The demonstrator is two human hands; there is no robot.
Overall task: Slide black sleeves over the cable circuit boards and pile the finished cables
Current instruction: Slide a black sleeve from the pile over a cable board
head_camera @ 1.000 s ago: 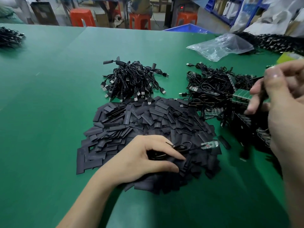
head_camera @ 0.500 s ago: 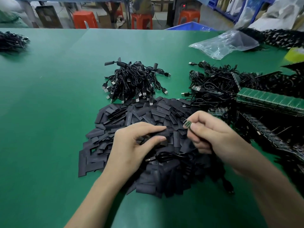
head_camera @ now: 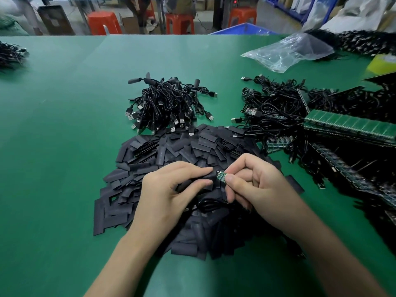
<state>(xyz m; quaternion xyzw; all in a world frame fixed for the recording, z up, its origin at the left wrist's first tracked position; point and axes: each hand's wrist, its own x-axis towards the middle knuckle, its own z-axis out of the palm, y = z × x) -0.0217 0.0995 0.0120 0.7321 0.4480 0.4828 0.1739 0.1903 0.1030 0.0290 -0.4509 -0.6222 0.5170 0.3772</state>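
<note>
A heap of flat black sleeves covers the green table in front of me. Over the heap, my left hand pinches one black sleeve between thumb and forefinger. My right hand pinches a small green circuit board on a black cable, whose loop hangs below my hands. The board's tip sits at the sleeve's open end. Behind the heap lies a pile of sleeved cables. To the right lies a tangle of unsleeved cables.
Green board panels and more black cables fill the right side. A clear plastic bag lies at the back right, another cable bundle at the far left. Red stools stand beyond the table.
My right hand came down from the right with the board and cable to the heap. My left hand picked a sleeve, and board and sleeve have come together.
</note>
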